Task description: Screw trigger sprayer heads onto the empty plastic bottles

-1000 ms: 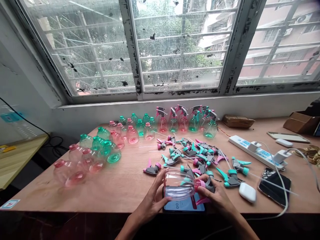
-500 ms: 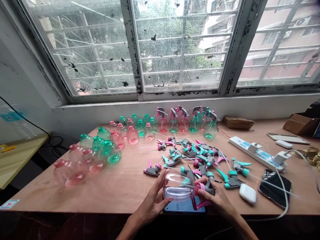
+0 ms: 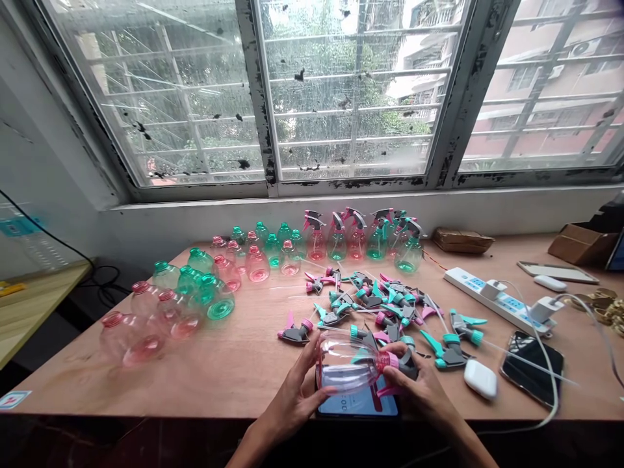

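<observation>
A clear pink spray bottle (image 3: 347,364) lies sideways between my two hands, just above a lit phone (image 3: 355,404) at the table's front edge. Around its base end my left hand (image 3: 302,383) is closed, thumb below and fingers above. My right hand (image 3: 416,377) grips the neck end, where a pink collar meets a grey and pink trigger sprayer (image 3: 407,365). The sprayer sits on the bottle's mouth; how tightly cannot be seen. Just beyond my hands lies a heap of loose trigger sprayers (image 3: 375,299) in grey, pink and teal.
Open pink and green bottles (image 3: 214,299) stand at left. Several bottles with sprayers (image 3: 358,240) line the wall below the window. To the right are a power strip (image 3: 497,299) with white cables, a white earbud case (image 3: 480,379), a dark phone (image 3: 532,368) and a cardboard box (image 3: 585,244).
The view has shifted slightly. Both hands keep their hold on the pink bottle and its sprayer, with only slight movement of the right fingers at the collar.
</observation>
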